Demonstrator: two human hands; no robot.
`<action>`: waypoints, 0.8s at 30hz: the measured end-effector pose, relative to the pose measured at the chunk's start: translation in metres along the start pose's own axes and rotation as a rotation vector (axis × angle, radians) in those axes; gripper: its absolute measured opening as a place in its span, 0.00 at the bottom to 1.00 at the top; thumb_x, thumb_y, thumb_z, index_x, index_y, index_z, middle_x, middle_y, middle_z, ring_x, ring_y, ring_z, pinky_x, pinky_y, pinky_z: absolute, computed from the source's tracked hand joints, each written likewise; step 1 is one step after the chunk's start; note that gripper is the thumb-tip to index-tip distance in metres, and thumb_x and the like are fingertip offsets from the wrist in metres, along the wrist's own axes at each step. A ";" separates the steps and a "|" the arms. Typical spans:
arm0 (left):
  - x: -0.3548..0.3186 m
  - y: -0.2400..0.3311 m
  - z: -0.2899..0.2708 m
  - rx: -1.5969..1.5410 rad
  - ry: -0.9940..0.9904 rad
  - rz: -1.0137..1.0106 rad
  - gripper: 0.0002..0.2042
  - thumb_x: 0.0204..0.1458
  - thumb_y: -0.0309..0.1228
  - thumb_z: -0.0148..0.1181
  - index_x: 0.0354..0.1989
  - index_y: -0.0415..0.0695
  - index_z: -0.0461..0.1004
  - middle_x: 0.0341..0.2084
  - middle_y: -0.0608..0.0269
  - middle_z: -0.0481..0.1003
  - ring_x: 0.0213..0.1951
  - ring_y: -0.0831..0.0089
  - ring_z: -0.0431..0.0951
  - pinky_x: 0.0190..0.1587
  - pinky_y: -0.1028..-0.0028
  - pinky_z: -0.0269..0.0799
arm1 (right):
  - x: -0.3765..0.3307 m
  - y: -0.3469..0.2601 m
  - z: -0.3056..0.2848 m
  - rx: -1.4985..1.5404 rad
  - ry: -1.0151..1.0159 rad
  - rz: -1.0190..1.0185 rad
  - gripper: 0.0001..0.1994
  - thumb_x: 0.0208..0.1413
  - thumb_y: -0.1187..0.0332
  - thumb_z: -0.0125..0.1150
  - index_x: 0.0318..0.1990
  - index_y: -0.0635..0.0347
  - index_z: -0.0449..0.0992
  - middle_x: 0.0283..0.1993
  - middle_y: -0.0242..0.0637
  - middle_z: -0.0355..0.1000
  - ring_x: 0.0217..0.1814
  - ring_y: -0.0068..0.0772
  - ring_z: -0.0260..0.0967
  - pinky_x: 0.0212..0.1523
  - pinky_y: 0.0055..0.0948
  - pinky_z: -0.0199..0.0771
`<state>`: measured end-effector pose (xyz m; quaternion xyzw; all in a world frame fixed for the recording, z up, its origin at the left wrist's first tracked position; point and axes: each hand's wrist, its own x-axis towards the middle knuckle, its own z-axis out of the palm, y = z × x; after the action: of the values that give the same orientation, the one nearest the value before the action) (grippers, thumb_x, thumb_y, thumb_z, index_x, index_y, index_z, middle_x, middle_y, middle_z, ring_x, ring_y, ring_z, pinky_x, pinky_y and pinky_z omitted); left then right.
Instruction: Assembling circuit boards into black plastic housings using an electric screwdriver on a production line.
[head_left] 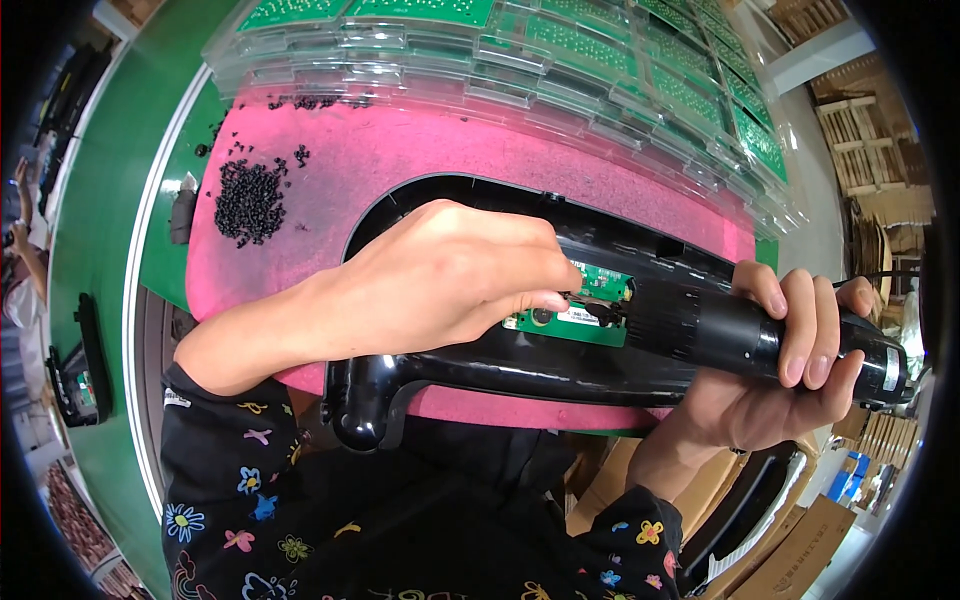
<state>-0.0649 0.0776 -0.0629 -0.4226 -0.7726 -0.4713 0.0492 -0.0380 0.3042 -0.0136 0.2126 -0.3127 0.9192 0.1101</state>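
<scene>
A glossy black plastic housing (420, 375) lies on a pink foam mat (400, 150). A small green circuit board (585, 305) sits inside it. My left hand (440, 275) rests on the housing with its fingertips pinched at the board's edge, apparently on a small screw that I cannot make out. My right hand (790, 360) grips a black electric screwdriver (740, 335) whose tip points left and meets the board beside those fingertips.
A heap of small black screws (250, 200) lies on the mat's far left. Clear plastic trays of green circuit boards (560, 50) are stacked along the back. Cardboard boxes (790, 550) stand at lower right, a green conveyor (100, 200) runs at left.
</scene>
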 end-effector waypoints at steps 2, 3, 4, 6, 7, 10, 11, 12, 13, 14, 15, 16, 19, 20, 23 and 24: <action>0.000 0.000 0.001 0.001 -0.002 0.006 0.07 0.49 0.24 0.66 0.35 0.38 0.77 0.30 0.58 0.78 0.30 0.61 0.79 0.30 0.70 0.76 | -0.001 0.000 0.001 -0.004 0.002 -0.004 0.13 0.58 0.72 0.59 0.48 0.54 0.64 0.23 0.20 0.62 0.25 0.14 0.61 0.47 0.26 0.58; -0.001 -0.001 0.001 0.007 0.001 0.007 0.07 0.50 0.24 0.66 0.36 0.38 0.76 0.29 0.58 0.77 0.29 0.60 0.79 0.29 0.69 0.75 | -0.001 0.002 0.001 -0.010 -0.011 -0.003 0.14 0.58 0.71 0.59 0.48 0.54 0.64 0.23 0.20 0.62 0.25 0.14 0.61 0.47 0.27 0.58; -0.003 -0.001 0.001 0.010 0.004 0.003 0.07 0.50 0.24 0.66 0.36 0.38 0.76 0.29 0.58 0.77 0.29 0.60 0.79 0.29 0.69 0.75 | -0.001 0.003 0.001 -0.015 -0.025 -0.002 0.14 0.58 0.71 0.60 0.48 0.55 0.64 0.22 0.20 0.62 0.25 0.14 0.61 0.47 0.27 0.58; -0.004 -0.002 0.003 -0.066 -0.057 -0.070 0.06 0.51 0.25 0.64 0.35 0.38 0.75 0.27 0.57 0.76 0.27 0.59 0.77 0.27 0.67 0.71 | -0.003 0.001 -0.006 -0.029 -0.073 -0.009 0.15 0.60 0.68 0.59 0.51 0.52 0.63 0.24 0.21 0.64 0.26 0.16 0.63 0.47 0.29 0.60; -0.003 -0.002 0.004 -0.073 -0.060 -0.064 0.06 0.51 0.25 0.64 0.35 0.38 0.75 0.27 0.57 0.76 0.27 0.59 0.77 0.27 0.67 0.71 | -0.004 -0.003 -0.009 -0.048 -0.117 -0.019 0.16 0.62 0.65 0.57 0.54 0.50 0.62 0.25 0.21 0.66 0.28 0.18 0.64 0.46 0.31 0.62; -0.002 -0.001 0.003 0.040 -0.115 -0.122 0.05 0.53 0.25 0.63 0.34 0.38 0.73 0.26 0.57 0.74 0.25 0.58 0.76 0.26 0.66 0.69 | -0.002 -0.018 -0.013 -0.167 -0.172 0.000 0.16 0.63 0.64 0.56 0.55 0.51 0.61 0.25 0.23 0.65 0.27 0.20 0.64 0.41 0.30 0.65; -0.002 0.000 0.001 0.078 -0.108 -0.135 0.05 0.53 0.25 0.62 0.33 0.38 0.73 0.26 0.57 0.75 0.25 0.58 0.76 0.26 0.66 0.69 | -0.001 -0.017 -0.013 -0.203 -0.131 -0.034 0.16 0.63 0.65 0.54 0.55 0.52 0.61 0.25 0.25 0.64 0.25 0.21 0.62 0.36 0.29 0.65; -0.001 0.001 0.000 0.113 -0.102 -0.146 0.05 0.54 0.25 0.61 0.32 0.39 0.72 0.26 0.57 0.75 0.26 0.58 0.76 0.26 0.66 0.69 | 0.002 -0.019 -0.015 -0.272 -0.142 -0.030 0.16 0.63 0.66 0.53 0.56 0.53 0.61 0.24 0.26 0.63 0.24 0.22 0.60 0.35 0.30 0.65; -0.001 0.000 -0.001 0.147 -0.117 -0.132 0.05 0.53 0.27 0.63 0.33 0.39 0.73 0.26 0.58 0.76 0.26 0.59 0.77 0.26 0.66 0.71 | 0.004 -0.020 -0.017 -0.338 -0.139 -0.021 0.16 0.62 0.67 0.53 0.56 0.54 0.60 0.24 0.27 0.63 0.24 0.22 0.60 0.34 0.31 0.65; -0.001 0.001 -0.001 0.131 -0.117 -0.125 0.05 0.53 0.27 0.63 0.33 0.39 0.73 0.26 0.58 0.76 0.26 0.59 0.77 0.26 0.66 0.71 | 0.006 -0.020 -0.020 -0.403 -0.137 -0.012 0.16 0.62 0.68 0.52 0.56 0.55 0.60 0.24 0.28 0.62 0.23 0.23 0.60 0.33 0.32 0.65; -0.003 0.000 -0.002 0.149 -0.161 -0.132 0.06 0.52 0.28 0.63 0.34 0.40 0.74 0.26 0.59 0.77 0.26 0.59 0.78 0.25 0.67 0.71 | 0.009 -0.019 -0.024 -0.436 -0.154 0.012 0.17 0.61 0.69 0.52 0.56 0.56 0.60 0.23 0.29 0.61 0.23 0.24 0.59 0.34 0.32 0.64; -0.004 0.000 -0.004 0.168 -0.205 -0.139 0.07 0.51 0.29 0.64 0.34 0.41 0.75 0.25 0.60 0.77 0.25 0.60 0.78 0.25 0.67 0.72 | 0.011 -0.015 -0.026 -0.471 -0.149 0.012 0.17 0.60 0.69 0.52 0.56 0.57 0.60 0.22 0.29 0.60 0.21 0.25 0.58 0.32 0.33 0.64; -0.006 -0.001 -0.002 0.217 -0.242 -0.123 0.07 0.50 0.31 0.65 0.35 0.43 0.77 0.24 0.61 0.79 0.25 0.62 0.79 0.23 0.69 0.71 | 0.013 -0.008 -0.027 -0.576 -0.128 0.019 0.19 0.59 0.69 0.54 0.55 0.59 0.59 0.19 0.29 0.57 0.17 0.25 0.56 0.28 0.33 0.65; -0.006 -0.002 -0.001 0.238 -0.242 -0.096 0.07 0.50 0.31 0.65 0.35 0.44 0.78 0.24 0.61 0.79 0.24 0.62 0.79 0.23 0.69 0.71 | 0.013 -0.007 -0.026 -0.580 -0.126 0.019 0.19 0.59 0.69 0.54 0.55 0.59 0.59 0.19 0.29 0.57 0.17 0.25 0.56 0.28 0.33 0.65; -0.006 -0.002 -0.003 0.218 -0.222 -0.116 0.07 0.50 0.31 0.65 0.36 0.44 0.78 0.24 0.60 0.80 0.23 0.62 0.79 0.22 0.69 0.71 | 0.012 -0.005 -0.026 -0.651 -0.109 0.042 0.20 0.57 0.69 0.57 0.54 0.60 0.59 0.18 0.31 0.59 0.17 0.24 0.57 0.28 0.33 0.67; -0.006 -0.002 -0.003 0.217 -0.221 -0.119 0.07 0.50 0.31 0.65 0.36 0.44 0.78 0.24 0.60 0.80 0.23 0.62 0.79 0.22 0.69 0.71 | 0.012 -0.004 -0.026 -0.650 -0.110 0.045 0.20 0.57 0.69 0.57 0.54 0.60 0.59 0.18 0.31 0.59 0.17 0.24 0.57 0.28 0.33 0.67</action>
<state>-0.0630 0.0713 -0.0655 -0.4174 -0.8434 -0.3379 -0.0185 -0.0562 0.3243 -0.0248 0.2088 -0.5997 0.7607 0.1346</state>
